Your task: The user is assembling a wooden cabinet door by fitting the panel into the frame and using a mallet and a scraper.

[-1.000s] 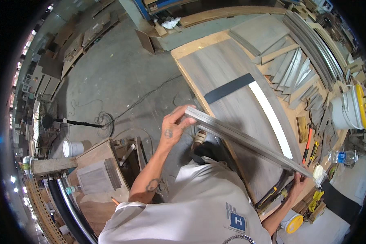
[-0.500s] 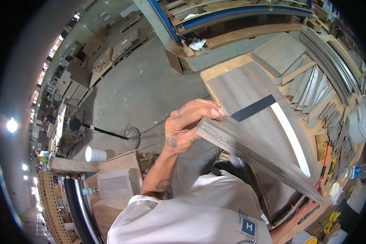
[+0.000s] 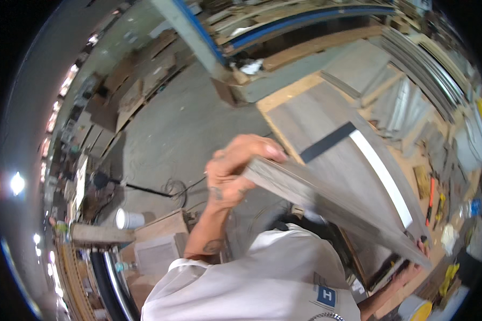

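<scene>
Two hands hold one long grey board (image 3: pixel 332 206) across the frame centre. Left hand (image 3: pixel 235 171) has a clenched grip on its upper end; right hand (image 3: pixel 412 270), lower right, grasps the far end, above the table (image 3: pixel 284 101).

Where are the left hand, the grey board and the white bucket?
left hand (image 3: pixel 235 174): head view, back of the hand, fingers over the board's near end.
grey board (image 3: pixel 326 206): head view, middle of its long face.
white bucket (image 3: pixel 128 219): head view, side wall, on the floor at left.
</scene>
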The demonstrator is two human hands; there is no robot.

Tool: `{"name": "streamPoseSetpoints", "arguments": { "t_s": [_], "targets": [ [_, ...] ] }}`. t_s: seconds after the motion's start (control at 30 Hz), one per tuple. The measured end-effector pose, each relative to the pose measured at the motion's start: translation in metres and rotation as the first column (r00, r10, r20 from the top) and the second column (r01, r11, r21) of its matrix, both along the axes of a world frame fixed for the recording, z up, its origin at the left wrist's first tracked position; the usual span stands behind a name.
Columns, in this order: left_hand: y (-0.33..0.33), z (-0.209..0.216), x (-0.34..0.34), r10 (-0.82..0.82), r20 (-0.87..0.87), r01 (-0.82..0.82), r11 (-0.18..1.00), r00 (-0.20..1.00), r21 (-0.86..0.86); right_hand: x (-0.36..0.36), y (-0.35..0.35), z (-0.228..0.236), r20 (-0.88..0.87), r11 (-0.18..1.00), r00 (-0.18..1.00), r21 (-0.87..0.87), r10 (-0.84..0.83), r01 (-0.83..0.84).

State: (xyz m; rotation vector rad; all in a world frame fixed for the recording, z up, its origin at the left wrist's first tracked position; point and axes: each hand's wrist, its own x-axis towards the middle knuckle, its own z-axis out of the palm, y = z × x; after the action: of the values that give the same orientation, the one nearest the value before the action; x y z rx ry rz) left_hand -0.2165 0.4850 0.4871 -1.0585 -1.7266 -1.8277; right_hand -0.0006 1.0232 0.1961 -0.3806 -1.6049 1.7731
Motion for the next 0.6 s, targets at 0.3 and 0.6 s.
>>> {"name": "streamPoseSetpoints", "arguments": {
  "t_s": [0.3,0.6],
  "targets": [
    [-0.046,-0.080,-0.033,0.272,0.472,-0.216,0.961,0.838,-0.170,-0.023,-0.088,0.088,0.253,0.980,0.950,-0.020,-0.185,0.196],
    [-0.092,-0.188,-0.037,0.054,0.654,-0.086,0.996,0.755,0.017,-0.096,-0.080,0.066,0.163,0.992,0.981,-0.079,0.106,-0.094]
  ]
}}
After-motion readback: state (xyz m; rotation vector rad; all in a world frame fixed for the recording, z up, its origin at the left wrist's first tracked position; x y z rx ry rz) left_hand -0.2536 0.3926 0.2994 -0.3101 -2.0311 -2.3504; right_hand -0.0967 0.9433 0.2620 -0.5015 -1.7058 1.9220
